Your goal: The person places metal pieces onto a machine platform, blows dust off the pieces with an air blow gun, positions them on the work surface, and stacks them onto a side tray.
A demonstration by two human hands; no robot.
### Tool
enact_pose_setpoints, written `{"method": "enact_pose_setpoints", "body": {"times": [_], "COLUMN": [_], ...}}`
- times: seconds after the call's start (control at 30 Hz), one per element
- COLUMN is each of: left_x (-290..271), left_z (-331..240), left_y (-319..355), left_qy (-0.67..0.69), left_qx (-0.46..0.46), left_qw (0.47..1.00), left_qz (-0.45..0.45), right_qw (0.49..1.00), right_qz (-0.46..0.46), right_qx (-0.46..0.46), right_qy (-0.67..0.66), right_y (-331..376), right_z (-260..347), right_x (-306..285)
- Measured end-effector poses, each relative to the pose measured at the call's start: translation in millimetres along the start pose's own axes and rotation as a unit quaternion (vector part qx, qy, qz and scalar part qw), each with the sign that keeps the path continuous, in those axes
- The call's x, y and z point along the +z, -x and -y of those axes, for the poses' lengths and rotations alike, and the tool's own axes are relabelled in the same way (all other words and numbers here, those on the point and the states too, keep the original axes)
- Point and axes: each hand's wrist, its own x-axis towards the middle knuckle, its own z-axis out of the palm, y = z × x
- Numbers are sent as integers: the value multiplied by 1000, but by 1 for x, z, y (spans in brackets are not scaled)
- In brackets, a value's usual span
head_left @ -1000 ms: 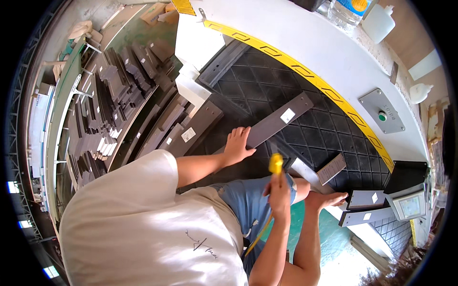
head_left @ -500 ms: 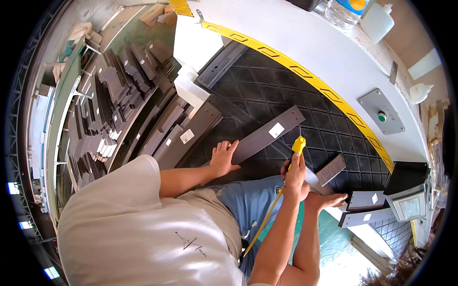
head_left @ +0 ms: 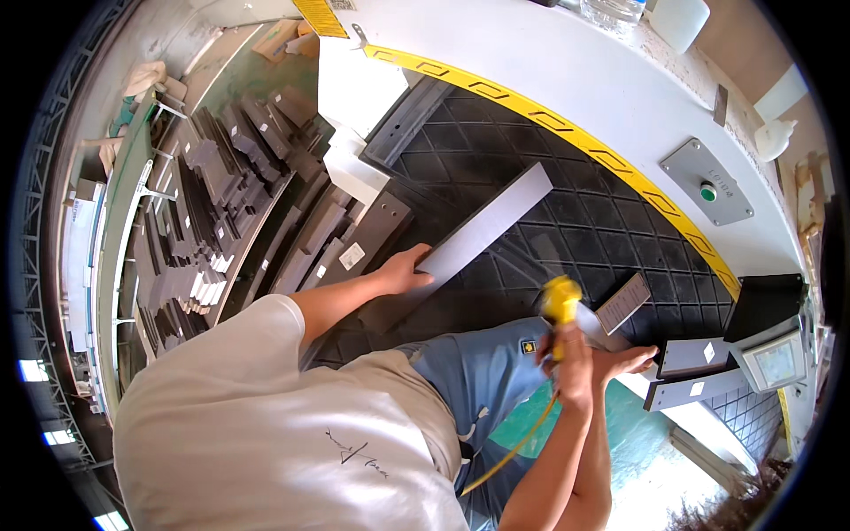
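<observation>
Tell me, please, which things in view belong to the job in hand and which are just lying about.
Apparently part of the job:
Board, in the left hand
Yellow tool, in the right hand
Hose, running toward the tool
Mat, beneath the board

Seemingly just lying about:
Small panel, right of the tool
Clear bottle, at the top
Stacked boards, at left

Board in the left hand (head_left: 407, 271), yellow tool (head_left: 560, 301) in the right hand (head_left: 572, 356)!
And look, the long grey board (head_left: 489, 219) slants over the black padded mat (head_left: 591, 232), gripped at its edge; the tool, blurred, is well apart from it, yellow hose (head_left: 515, 453) curving down past blue shorts (head_left: 482, 365), a small labelled plate (head_left: 623, 303) lying just beside.
</observation>
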Motion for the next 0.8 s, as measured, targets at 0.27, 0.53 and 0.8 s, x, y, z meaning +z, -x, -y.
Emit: {"method": "enact_pose_setpoints", "body": {"times": [0.27,0.53,0.8], "left_x": [24,32,26], "left_z": [-15,-29,-72], "left_y": [-7,-65,-73], "left_qy": [55,253,154], "left_qx": [-16,52,11], "left_qw": [997,965,985], "left_qz": [-49,-32,-78], "right_qw": [993,945,971], "right_qz": [31,183,69], "right_qx": [66,262,206], "right_qy": [-88,-66,-97], "right_y": [18,61,77], "right_z": [-51,20,15], "right_x": [-2,55,54]}}
